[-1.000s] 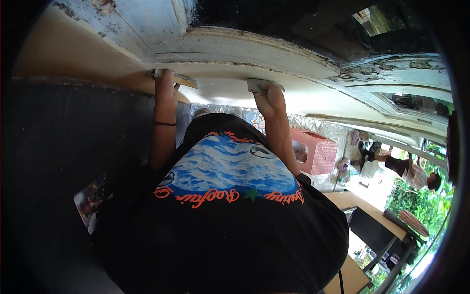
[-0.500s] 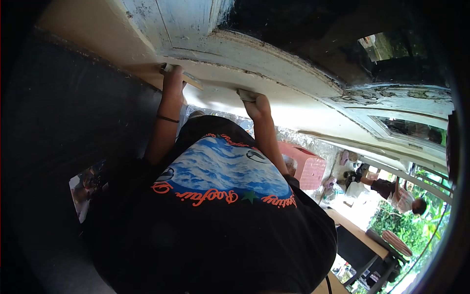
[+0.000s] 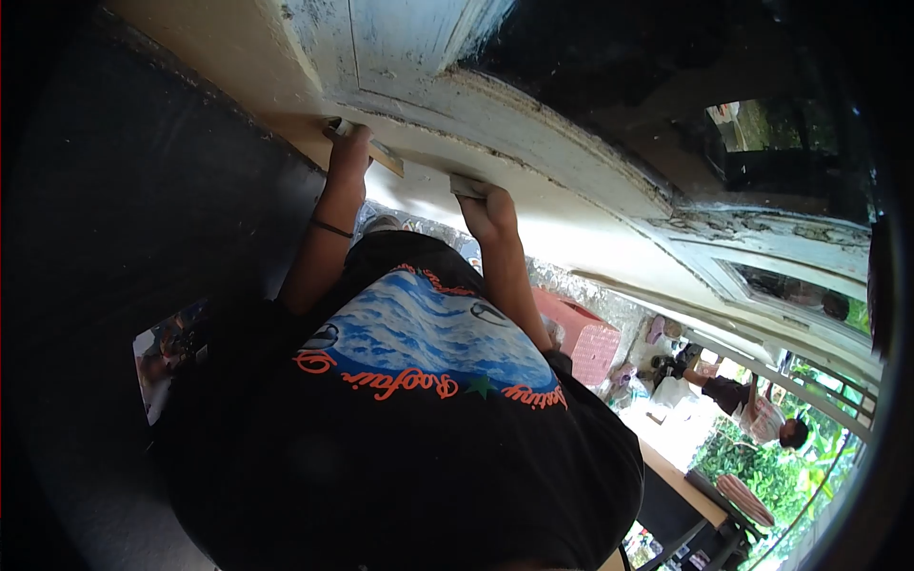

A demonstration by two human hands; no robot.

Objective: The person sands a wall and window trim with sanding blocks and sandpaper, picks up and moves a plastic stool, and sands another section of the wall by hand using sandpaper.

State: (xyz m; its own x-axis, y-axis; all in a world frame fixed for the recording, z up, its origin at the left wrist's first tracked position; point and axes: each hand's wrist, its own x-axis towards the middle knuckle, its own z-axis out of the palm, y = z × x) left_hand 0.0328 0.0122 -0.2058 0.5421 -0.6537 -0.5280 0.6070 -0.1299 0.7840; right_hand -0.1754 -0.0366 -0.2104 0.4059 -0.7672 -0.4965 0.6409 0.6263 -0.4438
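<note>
Grey flat rectangular blade [image 3: 466, 187]: in right hand [image 3: 493, 211], fingers clenched on it, at smooth cream wall [image 3: 562, 219], contact unclear | left hand [image 3: 350, 146]: fingers gripping tan-edged flat board [image 3: 387, 160], same wall | outward: weathered white wooden frame [image 3: 571, 152] bordering wall; pinkish-red boxy crate [image 3: 595, 352] beside right forearm

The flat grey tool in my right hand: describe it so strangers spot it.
From the black printed shirt, follow your right arm up to your right hand. The flat grey tool juts from it, showing no tan edge, unlike the tool in your left hand.
</note>
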